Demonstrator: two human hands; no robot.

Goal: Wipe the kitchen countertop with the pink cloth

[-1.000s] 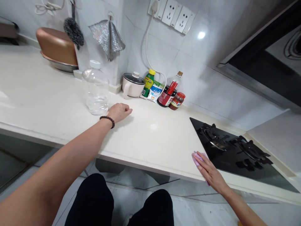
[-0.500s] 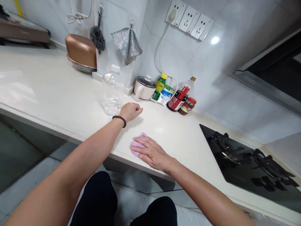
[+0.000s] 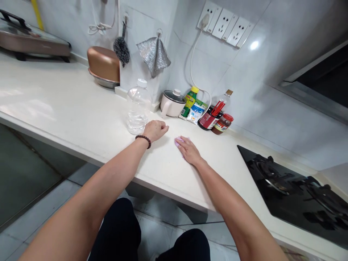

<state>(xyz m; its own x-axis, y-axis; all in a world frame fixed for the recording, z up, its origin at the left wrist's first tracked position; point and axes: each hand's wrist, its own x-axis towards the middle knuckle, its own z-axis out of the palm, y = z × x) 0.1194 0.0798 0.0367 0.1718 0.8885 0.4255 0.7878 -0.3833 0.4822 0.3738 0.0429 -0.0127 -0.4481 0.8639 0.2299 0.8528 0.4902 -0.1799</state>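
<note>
My right hand [image 3: 189,150] lies over a small pink-purple cloth [image 3: 178,140], pressing it to the white countertop [image 3: 165,166]. Bits of the cloth show around the fingertips. My left hand [image 3: 156,130], with a dark beaded bracelet [image 3: 144,140] at the wrist, is curled into a fist beside a large clear bottle [image 3: 137,108]. Nothing shows in the fist, and the knuckles partly hide its inner side. The bottle has a white cap and stands upright with some clear liquid inside.
Against the wall stand a cream pot [image 3: 172,104], a green bottle [image 3: 189,101], a white-blue packet [image 3: 196,113], a dark jar [image 3: 209,119] and a red-lidded jar [image 3: 222,124]. A black gas hob [image 3: 272,195] lies right. Copper-coloured cookware [image 3: 103,63] sits left.
My right hand has slid the cloth away from the counter's front edge, towards the wall and slightly right. My left hand stays beside the bottle. The whole view has shifted slightly.
</note>
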